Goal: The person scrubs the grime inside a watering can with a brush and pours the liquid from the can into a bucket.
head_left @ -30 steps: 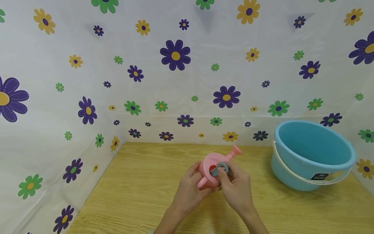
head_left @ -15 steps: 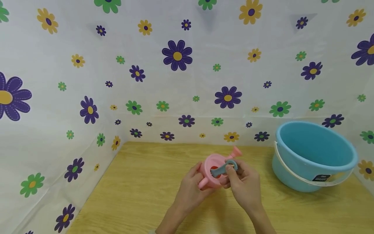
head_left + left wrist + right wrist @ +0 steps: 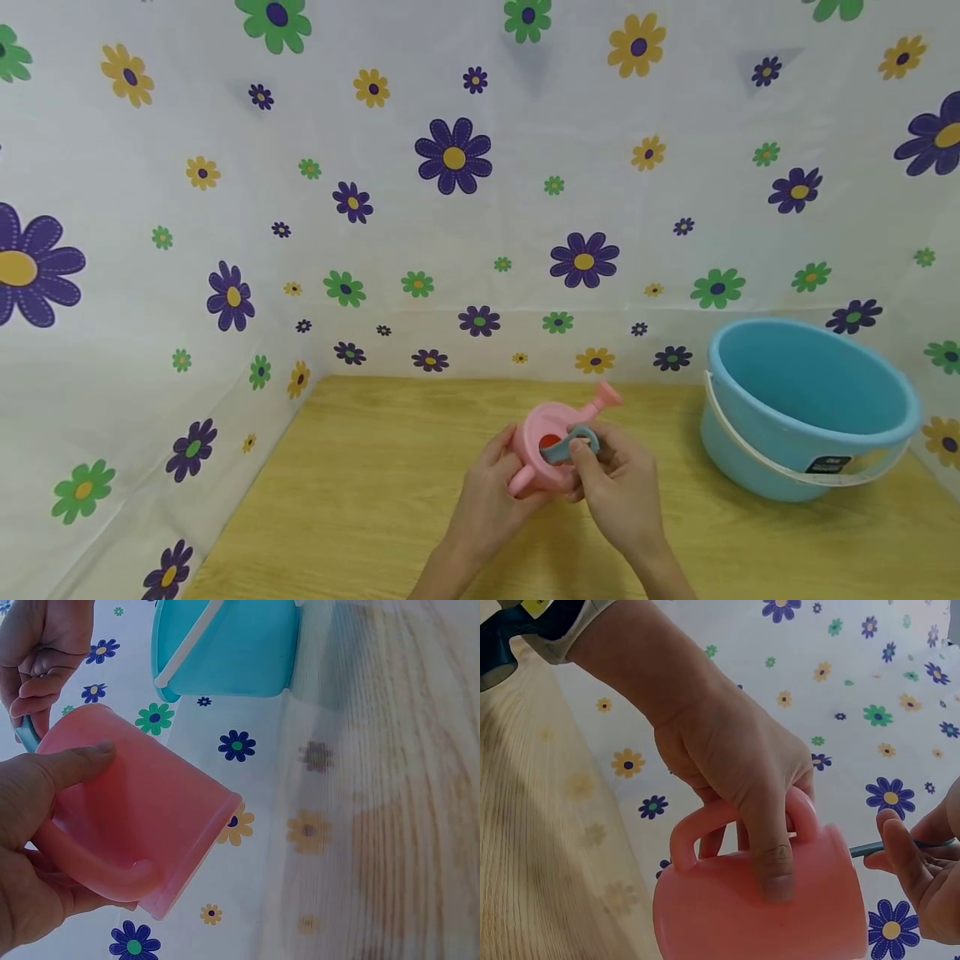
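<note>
My left hand point(image 3: 487, 500) grips a pink toy watering can point(image 3: 553, 481) around its handle and side, tilting it so that its mouth faces right. In the left wrist view, the thumb lies along the can's wall point(image 3: 150, 795). My right hand point(image 3: 626, 496) pinches the ring-shaped end of a blue-grey tool point(image 3: 558, 451). The tool's other end reaches into the can's mouth, and its tip is hidden in the right wrist view, where only the shaft point(image 3: 868, 849) shows. Inside the can is something red point(image 3: 549, 440). The spout point(image 3: 600, 400) points to the back right.
A light blue bucket point(image 3: 765, 467) with a white handle stands at the right on the wood-grain table point(image 3: 360, 500). White sheeting point(image 3: 420, 208) printed with flowers rises behind the table and along its left side.
My right hand first drew the tool rightward, partly out of the can, then brought it back in toward the left. The left hand keeps hold of the can. The head view tilted slightly.
</note>
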The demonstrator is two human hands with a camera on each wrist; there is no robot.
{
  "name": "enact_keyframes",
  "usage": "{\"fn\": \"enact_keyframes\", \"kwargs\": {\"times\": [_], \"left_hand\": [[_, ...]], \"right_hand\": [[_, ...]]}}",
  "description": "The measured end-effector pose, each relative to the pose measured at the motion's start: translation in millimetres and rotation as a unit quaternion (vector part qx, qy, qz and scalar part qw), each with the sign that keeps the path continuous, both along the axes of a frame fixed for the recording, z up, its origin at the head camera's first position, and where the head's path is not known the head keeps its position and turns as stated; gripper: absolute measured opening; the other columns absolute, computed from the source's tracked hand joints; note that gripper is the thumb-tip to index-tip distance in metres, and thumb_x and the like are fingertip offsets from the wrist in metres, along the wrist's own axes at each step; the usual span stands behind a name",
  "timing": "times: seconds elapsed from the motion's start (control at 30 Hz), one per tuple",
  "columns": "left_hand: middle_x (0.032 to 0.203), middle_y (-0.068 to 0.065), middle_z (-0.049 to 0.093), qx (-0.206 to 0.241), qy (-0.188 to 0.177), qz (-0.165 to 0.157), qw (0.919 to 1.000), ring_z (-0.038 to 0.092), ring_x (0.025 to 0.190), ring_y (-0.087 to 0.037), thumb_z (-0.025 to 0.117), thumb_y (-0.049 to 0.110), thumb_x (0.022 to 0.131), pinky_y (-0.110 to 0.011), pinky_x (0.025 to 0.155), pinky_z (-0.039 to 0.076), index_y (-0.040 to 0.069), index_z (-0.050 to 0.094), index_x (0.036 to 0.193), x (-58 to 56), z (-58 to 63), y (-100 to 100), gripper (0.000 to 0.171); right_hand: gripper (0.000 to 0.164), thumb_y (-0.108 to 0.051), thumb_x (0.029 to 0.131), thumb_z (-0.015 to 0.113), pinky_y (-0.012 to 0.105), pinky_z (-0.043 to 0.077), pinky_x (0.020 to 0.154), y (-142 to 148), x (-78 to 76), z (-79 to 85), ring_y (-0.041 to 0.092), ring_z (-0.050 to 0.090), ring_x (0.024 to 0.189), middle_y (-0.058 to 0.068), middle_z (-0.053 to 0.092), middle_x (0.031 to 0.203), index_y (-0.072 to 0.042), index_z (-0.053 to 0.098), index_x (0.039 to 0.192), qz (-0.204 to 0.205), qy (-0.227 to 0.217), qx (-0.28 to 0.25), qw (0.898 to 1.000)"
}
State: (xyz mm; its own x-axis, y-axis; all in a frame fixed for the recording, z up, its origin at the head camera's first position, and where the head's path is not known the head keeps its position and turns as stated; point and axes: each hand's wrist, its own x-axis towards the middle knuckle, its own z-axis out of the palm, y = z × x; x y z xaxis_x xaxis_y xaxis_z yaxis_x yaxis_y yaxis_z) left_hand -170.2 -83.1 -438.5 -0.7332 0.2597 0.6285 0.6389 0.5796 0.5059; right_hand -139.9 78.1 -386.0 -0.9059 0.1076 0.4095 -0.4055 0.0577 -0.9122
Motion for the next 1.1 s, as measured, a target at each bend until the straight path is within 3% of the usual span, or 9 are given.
{"fn": "enact_keyframes", "kwargs": {"times": [0.3,0.63,0.87,1.1], "left_hand": [[0.127,-0.026,0.054,0.002,-0.006,0.005,1.0000,0.053,0.120,-0.035,0.084,0.027,0.071,-0.034,0.092,0.051,0.003,0.067,0.088,4.6,-0.8,1,0.034],[0.130,-0.024,0.053,0.001,-0.024,0.003,0.9997,0.052,0.121,-0.033,0.084,0.024,0.071,-0.033,0.094,0.050,0.003,0.067,0.094,4.6,2.0,-1,0.036],[0.131,-0.024,0.052,0.003,-0.036,-0.003,0.9993,0.052,0.121,-0.033,0.084,0.024,0.071,-0.033,0.095,0.050,0.004,0.066,0.087,4.3,3.2,0,0.032],[0.131,-0.023,0.052,0.010,-0.037,-0.001,0.9992,0.051,0.122,-0.033,0.085,0.022,0.070,-0.033,0.096,0.049,0.004,0.066,0.086,3.6,5.0,-1,0.031]], "right_hand": [[0.021,-0.001,0.092,0.058,0.034,0.053,0.041,2,-2.0,-4.2,0.019,0.057,0.046,0.019,0.063,0.071,-0.004,0.062,0.112,0.024,-0.015,-0.005,1.000],[0.018,-0.001,0.092,0.058,0.033,0.053,0.040,10,-1.0,-0.7,0.021,0.058,0.045,0.021,0.065,0.071,-0.001,0.060,0.110,0.020,0.003,-0.006,1.000],[0.019,0.001,0.092,0.058,0.034,0.053,0.041,17,2.5,5.3,0.024,0.058,0.045,0.022,0.063,0.067,0.001,0.059,0.110,0.008,-0.010,-0.010,1.000],[0.020,-0.001,0.092,0.058,0.034,0.054,0.042,18,0.4,7.1,0.023,0.058,0.046,0.025,0.063,0.071,0.003,0.058,0.112,0.023,-0.005,-0.013,1.000]]}}
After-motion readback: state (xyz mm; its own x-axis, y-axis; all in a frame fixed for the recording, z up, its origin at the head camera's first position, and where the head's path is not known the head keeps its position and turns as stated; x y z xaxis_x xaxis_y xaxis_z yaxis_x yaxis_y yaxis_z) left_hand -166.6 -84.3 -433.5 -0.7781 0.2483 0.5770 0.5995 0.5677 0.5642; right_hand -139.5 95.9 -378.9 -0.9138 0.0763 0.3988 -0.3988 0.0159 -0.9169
